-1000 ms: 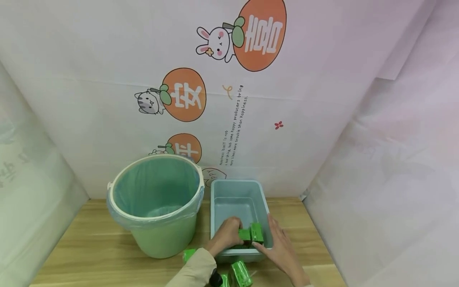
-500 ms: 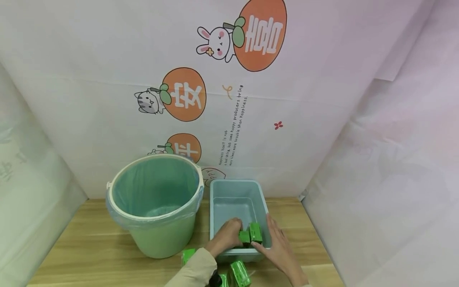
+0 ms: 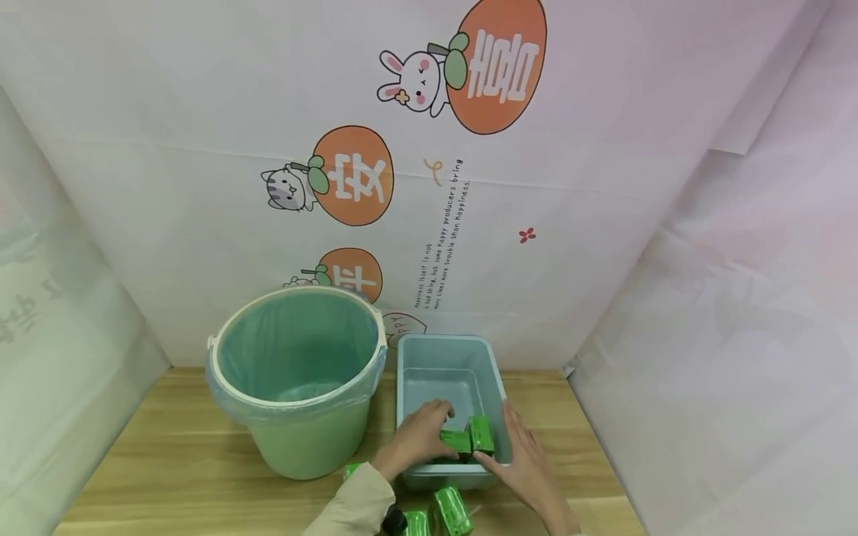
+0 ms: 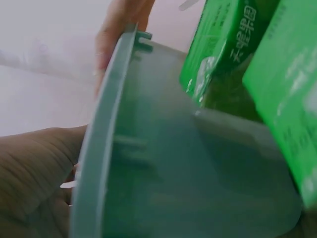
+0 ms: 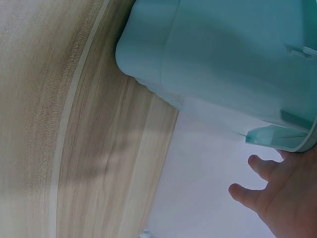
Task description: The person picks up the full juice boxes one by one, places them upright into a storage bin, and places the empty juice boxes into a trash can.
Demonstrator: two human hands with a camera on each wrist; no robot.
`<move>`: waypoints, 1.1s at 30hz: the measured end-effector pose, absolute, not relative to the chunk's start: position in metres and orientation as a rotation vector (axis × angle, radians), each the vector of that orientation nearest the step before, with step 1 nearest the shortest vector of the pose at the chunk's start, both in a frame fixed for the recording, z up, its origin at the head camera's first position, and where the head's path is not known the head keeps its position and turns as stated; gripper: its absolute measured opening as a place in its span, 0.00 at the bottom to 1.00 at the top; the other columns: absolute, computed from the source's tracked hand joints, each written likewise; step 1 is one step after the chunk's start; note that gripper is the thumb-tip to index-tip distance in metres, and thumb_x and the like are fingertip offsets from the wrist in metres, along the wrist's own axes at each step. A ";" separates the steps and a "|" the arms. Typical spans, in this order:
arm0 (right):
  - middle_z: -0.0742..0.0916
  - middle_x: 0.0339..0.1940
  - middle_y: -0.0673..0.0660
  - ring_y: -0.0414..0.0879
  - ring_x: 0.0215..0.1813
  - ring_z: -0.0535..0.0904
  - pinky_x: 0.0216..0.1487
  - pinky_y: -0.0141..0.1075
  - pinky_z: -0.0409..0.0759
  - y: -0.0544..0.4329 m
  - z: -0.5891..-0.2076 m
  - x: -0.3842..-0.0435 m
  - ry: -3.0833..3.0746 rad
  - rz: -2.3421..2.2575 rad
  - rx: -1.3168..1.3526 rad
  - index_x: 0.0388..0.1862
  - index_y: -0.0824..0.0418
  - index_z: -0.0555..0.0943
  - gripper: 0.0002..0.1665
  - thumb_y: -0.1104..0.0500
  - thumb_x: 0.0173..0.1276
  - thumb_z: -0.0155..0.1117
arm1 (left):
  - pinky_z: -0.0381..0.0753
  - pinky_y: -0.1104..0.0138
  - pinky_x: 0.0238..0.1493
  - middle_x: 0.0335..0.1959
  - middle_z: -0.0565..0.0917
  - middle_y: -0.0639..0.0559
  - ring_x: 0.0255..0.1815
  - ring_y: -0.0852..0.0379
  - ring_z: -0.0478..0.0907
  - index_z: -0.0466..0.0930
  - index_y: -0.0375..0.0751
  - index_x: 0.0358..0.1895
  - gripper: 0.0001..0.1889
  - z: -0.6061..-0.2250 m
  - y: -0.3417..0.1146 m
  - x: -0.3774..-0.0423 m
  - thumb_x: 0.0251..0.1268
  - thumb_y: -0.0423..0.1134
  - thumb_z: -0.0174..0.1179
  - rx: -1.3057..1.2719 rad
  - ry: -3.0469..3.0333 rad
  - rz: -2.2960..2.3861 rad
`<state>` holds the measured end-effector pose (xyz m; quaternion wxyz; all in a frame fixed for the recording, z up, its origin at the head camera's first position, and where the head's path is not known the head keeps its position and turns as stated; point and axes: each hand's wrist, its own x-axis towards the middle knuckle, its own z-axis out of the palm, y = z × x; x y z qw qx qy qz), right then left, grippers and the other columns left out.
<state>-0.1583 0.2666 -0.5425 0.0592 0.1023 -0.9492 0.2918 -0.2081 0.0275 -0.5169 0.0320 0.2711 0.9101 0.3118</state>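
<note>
A pale blue plastic bin (image 3: 450,350) stands on the table, with two small green cartons (image 3: 480,435) near its front right corner inside. My left hand (image 3: 418,439) reaches over the front rim into the bin, fingers parted, thumb tip right at the left one of these cartons (image 3: 457,441). At the bin's right side, my right hand (image 3: 526,465) grips the wall, fingers outside and thumb over the rim. In the left wrist view, green cartons (image 4: 218,47) with white lettering lie beside the bin's outer wall. Two fingers of my right hand (image 5: 287,193) stick out past the rim.
A light green bucket (image 3: 304,439) lined with a clear bag stands left of the bin. On the wooden table (image 3: 181,461), more green cartons (image 3: 452,510) lie in front of the bin. White printed cloth (image 3: 570,298) rises behind and at the sides.
My left hand's fingers have spread and moved off the left carton in the bin, showing more of it. The right hand stays on the bin's wall. The head view has shifted slightly.
</note>
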 end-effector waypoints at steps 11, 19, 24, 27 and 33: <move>0.59 0.86 0.68 0.69 0.84 0.53 0.79 0.70 0.49 0.266 -0.541 -0.157 -2.867 0.898 0.308 0.88 0.63 0.48 0.65 0.33 0.70 0.70 | 0.84 0.58 0.52 0.53 0.81 0.50 0.55 0.50 0.80 0.80 0.42 0.58 0.25 -0.500 -0.002 -0.191 0.61 0.43 0.80 0.877 2.817 1.233; 0.58 0.86 0.67 0.68 0.84 0.53 0.79 0.69 0.48 0.267 -0.543 -0.157 -2.860 0.890 0.305 0.89 0.62 0.48 0.65 0.32 0.70 0.70 | 0.84 0.57 0.55 0.54 0.82 0.53 0.55 0.52 0.81 0.80 0.43 0.56 0.22 -0.493 -0.025 -0.166 0.64 0.42 0.78 0.837 2.928 1.376; 0.58 0.86 0.67 0.68 0.84 0.53 0.79 0.69 0.49 0.270 -0.544 -0.157 -2.848 0.879 0.305 0.89 0.62 0.48 0.65 0.33 0.70 0.70 | 0.85 0.55 0.54 0.55 0.82 0.55 0.55 0.51 0.82 0.80 0.44 0.59 0.25 -0.491 -0.035 -0.153 0.64 0.48 0.77 0.809 2.972 1.428; 0.57 0.86 0.67 0.68 0.84 0.53 0.79 0.68 0.48 0.270 -0.545 -0.158 -2.853 0.882 0.302 0.89 0.61 0.48 0.65 0.33 0.70 0.70 | 0.85 0.55 0.54 0.54 0.81 0.56 0.55 0.52 0.82 0.80 0.44 0.60 0.27 -0.492 -0.042 -0.145 0.61 0.48 0.79 0.765 3.007 1.451; 0.57 0.87 0.66 0.67 0.84 0.54 0.80 0.68 0.49 0.269 -0.546 -0.158 -2.859 0.863 0.302 0.89 0.60 0.48 0.65 0.31 0.69 0.69 | 0.85 0.53 0.55 0.57 0.81 0.54 0.57 0.52 0.81 0.79 0.46 0.61 0.33 -0.499 -0.057 -0.128 0.53 0.49 0.82 0.605 3.082 1.439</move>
